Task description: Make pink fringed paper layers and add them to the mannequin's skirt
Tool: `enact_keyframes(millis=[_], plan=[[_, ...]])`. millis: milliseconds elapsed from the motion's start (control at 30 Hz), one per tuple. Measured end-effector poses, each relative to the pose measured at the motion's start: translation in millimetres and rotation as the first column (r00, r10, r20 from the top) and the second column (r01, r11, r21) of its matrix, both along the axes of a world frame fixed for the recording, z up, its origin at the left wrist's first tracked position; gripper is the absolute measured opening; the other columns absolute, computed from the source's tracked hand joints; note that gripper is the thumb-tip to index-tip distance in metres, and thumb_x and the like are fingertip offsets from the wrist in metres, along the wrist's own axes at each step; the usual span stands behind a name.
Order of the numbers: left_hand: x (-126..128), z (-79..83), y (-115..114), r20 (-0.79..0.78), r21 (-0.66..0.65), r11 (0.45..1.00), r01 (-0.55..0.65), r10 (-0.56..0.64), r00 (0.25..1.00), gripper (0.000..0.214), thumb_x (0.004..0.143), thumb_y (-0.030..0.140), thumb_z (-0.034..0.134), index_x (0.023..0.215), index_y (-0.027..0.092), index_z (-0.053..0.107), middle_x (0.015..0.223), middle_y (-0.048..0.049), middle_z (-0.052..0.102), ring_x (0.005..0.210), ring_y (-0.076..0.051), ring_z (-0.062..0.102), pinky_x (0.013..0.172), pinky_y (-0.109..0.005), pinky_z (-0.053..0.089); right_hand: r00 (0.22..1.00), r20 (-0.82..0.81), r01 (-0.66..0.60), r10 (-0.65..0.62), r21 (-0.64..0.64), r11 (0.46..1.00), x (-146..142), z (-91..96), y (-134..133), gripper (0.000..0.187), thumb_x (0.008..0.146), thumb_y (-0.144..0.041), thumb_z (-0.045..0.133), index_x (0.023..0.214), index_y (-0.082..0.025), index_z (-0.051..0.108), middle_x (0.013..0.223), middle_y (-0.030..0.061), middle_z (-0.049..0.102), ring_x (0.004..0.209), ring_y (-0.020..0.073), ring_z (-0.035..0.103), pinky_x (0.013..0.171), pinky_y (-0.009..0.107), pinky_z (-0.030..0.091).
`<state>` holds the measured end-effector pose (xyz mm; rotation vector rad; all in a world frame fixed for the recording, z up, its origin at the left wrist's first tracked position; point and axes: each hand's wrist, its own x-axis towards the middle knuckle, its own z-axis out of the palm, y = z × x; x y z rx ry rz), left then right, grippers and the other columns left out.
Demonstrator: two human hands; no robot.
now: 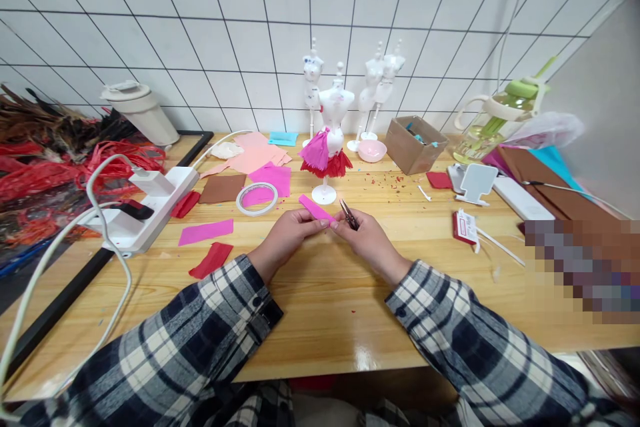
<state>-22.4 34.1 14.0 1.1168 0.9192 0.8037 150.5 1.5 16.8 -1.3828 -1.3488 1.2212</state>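
Just in front of a small white dress-form mannequin (337, 107), both hands meet at a folded strip of pink crepe paper (314, 207). My left hand (289, 238) is closed, pinching the strip between thumb and fingers. My right hand (369, 240) has its fingertips at the strip's near end and also holds small dark metal scissors (349, 215), their tips pointing away from me. The mannequin stands upright on a round base, wearing a fringed red skirt (340, 165) with a fringed pink piece (318, 149) over one side.
Pink (206, 232) and red paper pieces (212, 260) and a tape roll (257, 199) lie left. Behind stand more mannequins (374, 83), a pink bowl (372, 150) and a cardboard box (413, 145). A power strip (173, 197) is left; a phone stand (477, 181) and bottle (500, 120) are right.
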Motion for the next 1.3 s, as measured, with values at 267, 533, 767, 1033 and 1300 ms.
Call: enact_keyframes(millis=[267, 533, 767, 1033, 1300], plan=[[2, 4.6, 0, 0.071, 0.008, 1.0, -0.021, 0.02, 0.997, 0.033, 0.065, 0.042, 0.083, 0.084, 0.016, 0.078, 0.096, -0.009, 0.077, 0.088, -0.026, 0.068, 0.083, -0.034, 0.049, 0.998, 0.059, 0.02, -0.022, 0.03, 0.999, 2, 2.6, 2, 0.029, 0.075, -0.045, 0.065, 0.083, -0.017, 0.06, 0.061, -0.0048, 0.045, 0.057, 0.0113, 0.039, 0.054, 0.024, 0.032], [1, 0.5, 1, 0.0, 0.003, 1.0, -0.005, 0.005, 1.0, 0.033, 0.063, 0.04, 0.084, 0.086, 0.017, 0.079, 0.093, -0.007, 0.077, 0.09, -0.026, 0.067, 0.085, -0.034, 0.048, 0.998, 0.055, 0.014, -0.016, 0.035, 0.999, 1, 1.4, 1, 0.034, 0.074, -0.048, 0.066, 0.087, -0.018, 0.059, 0.063, -0.005, 0.044, 0.057, 0.0111, 0.038, 0.053, 0.024, 0.032], [0, -4.8, 6, 0.16, -0.07, 0.983, -0.171, 0.18, 0.971, 0.025, 0.061, 0.032, 0.086, 0.076, 0.016, 0.075, 0.08, -0.0034, 0.074, 0.077, -0.016, 0.063, 0.081, -0.029, 0.047, 0.996, 0.068, -0.056, 0.055, 0.006, 0.998, 1, -4.2, -4, 0.048, 0.096, -0.06, 0.028, 0.084, -0.021, 0.053, 0.061, -0.004, 0.042, 0.051, 0.0116, 0.04, 0.048, 0.024, 0.036], [0, -3.6, 5, 0.16, -0.05, 0.988, -0.144, 0.15, 0.976, 0.021, 0.065, 0.031, 0.084, 0.071, 0.015, 0.073, 0.074, -0.003, 0.072, 0.072, -0.014, 0.061, 0.076, -0.027, 0.046, 0.966, 0.1, -0.235, 0.239, -0.048, 0.971, -2, -19.2, -5, 0.044, 0.098, -0.061, 0.025, 0.09, -0.023, 0.045, 0.064, -0.0052, 0.055, 0.038, 0.0083, 0.045, 0.037, 0.021, 0.038], [-2, -8.7, 6, 0.143, -0.001, 0.997, -0.076, 0.076, 0.987, 0.021, 0.072, 0.034, 0.08, 0.077, 0.015, 0.074, 0.077, -0.004, 0.073, 0.075, -0.017, 0.063, 0.076, -0.028, 0.047, 0.957, 0.126, -0.262, 0.262, -0.013, 0.965, -4, -22.9, -2, 0.044, 0.099, -0.061, 0.025, 0.09, -0.022, 0.045, 0.064, -0.005, 0.06, 0.039, 0.008, 0.045, 0.041, 0.021, 0.038]])
